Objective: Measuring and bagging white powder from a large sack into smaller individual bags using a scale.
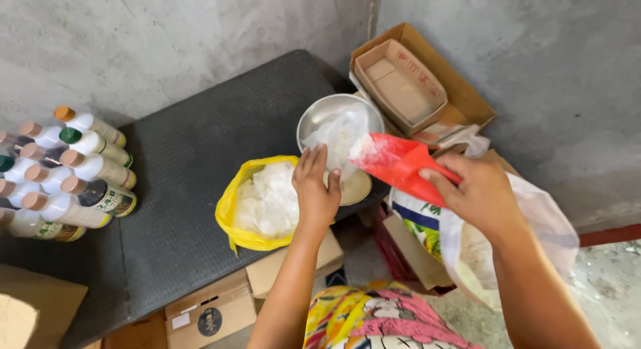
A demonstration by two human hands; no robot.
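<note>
Bottles with yellow labels stand far left of the left hand.

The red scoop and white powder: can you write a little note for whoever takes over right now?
Right hand grips the red plastic scoop, loaded with white powder and tipped toward a small clear plastic bag. Left hand holds that bag open over the round metal bowl. The yellow plastic bag of white powder sits open on the dark mat.
Done: scoop filled.
Left: emptying it into the clear bag.
</note>
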